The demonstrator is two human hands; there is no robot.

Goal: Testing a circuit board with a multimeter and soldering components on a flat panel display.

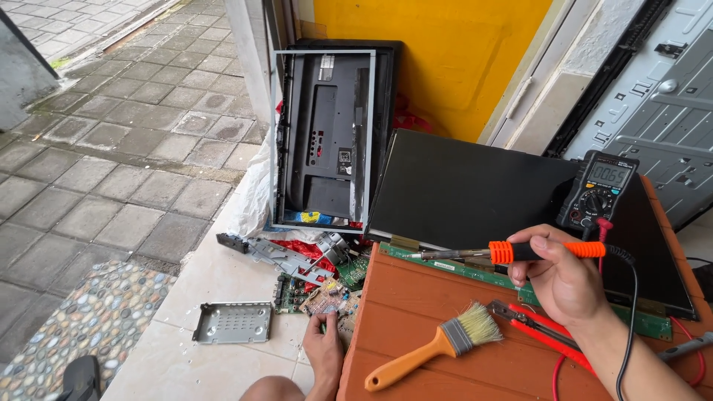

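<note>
My right hand (566, 278) holds a soldering iron (505, 252) with an orange and black handle. Its metal tip points left over the green edge strip (460, 266) of a black display panel (475, 189) lying on an orange-brown table (416, 304). My left hand (324, 345) reaches down beside the table's left edge and grips a small brownish circuit board (324, 298) among scrap on the floor.
A brush with an orange handle (434, 345) lies on the table near red probes (538, 330). A black multimeter (598, 189) sits on the panel. A television back cover (334, 134) leans against the wall. Metal plate (232, 321) and circuit boards (297, 286) litter the tiled floor.
</note>
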